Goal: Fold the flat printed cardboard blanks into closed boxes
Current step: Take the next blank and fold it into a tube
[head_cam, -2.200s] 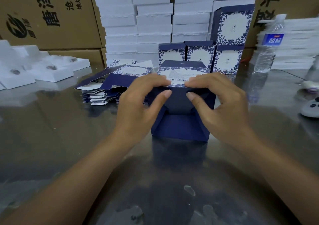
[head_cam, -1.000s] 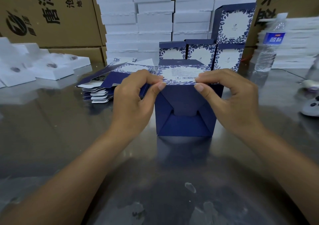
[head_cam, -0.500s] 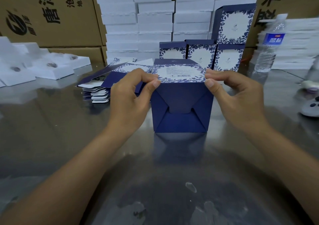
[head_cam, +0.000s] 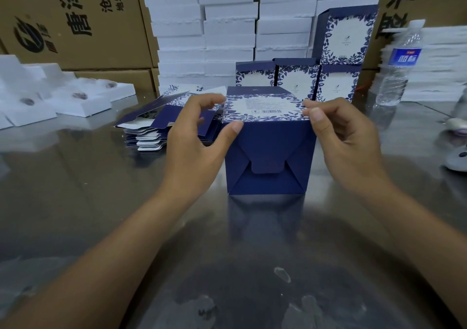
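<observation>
A shiny table [head_cam: 75,202] is stretching out below, and a navy box [head_cam: 267,157] is standing at its middle, locked flaps facing the camera. The left hand [head_cam: 192,152] is pinching its upper left corner between thumb and curled fingers; the right hand [head_cam: 353,149] is pinching the upper right corner likewise. Just beyond, at left, blanks [head_cam: 156,126] are lying stacked; farther back, finished boxes [head_cam: 295,78] are standing beside a bottle [head_cam: 396,71].
</observation>
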Tool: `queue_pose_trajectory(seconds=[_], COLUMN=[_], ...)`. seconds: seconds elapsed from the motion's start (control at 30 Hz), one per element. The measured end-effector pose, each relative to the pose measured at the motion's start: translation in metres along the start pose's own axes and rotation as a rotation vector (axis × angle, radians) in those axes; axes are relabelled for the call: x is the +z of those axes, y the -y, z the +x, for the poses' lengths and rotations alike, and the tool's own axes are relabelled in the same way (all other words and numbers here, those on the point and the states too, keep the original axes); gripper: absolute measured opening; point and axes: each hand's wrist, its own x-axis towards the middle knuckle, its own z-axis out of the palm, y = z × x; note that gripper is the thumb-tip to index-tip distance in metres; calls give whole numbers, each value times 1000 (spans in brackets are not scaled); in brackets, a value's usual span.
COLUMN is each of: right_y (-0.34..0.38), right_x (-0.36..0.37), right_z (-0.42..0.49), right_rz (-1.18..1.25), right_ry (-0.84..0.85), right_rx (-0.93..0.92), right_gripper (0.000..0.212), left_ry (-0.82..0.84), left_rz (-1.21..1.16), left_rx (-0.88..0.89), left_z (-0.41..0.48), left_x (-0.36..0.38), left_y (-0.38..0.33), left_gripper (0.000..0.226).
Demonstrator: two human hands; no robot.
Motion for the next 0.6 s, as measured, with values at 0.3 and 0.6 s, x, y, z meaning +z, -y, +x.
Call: queue_pose_trajectory(seconds=[0.3, 0.6], right_y=[-12, -6], right_x=[6, 12], right_z=[-6, -10], right_rz=[-373, -382], right_ry=[41, 4], right_rx=[-228, -207], right_gripper=[41, 39], left_ry=[278, 201], left_rz=[-171, -62], left_rx=[-246, -165], left_z=[-6, -7], left_x=[6, 9], left_y=[13, 10], left_gripper=[62, 57])
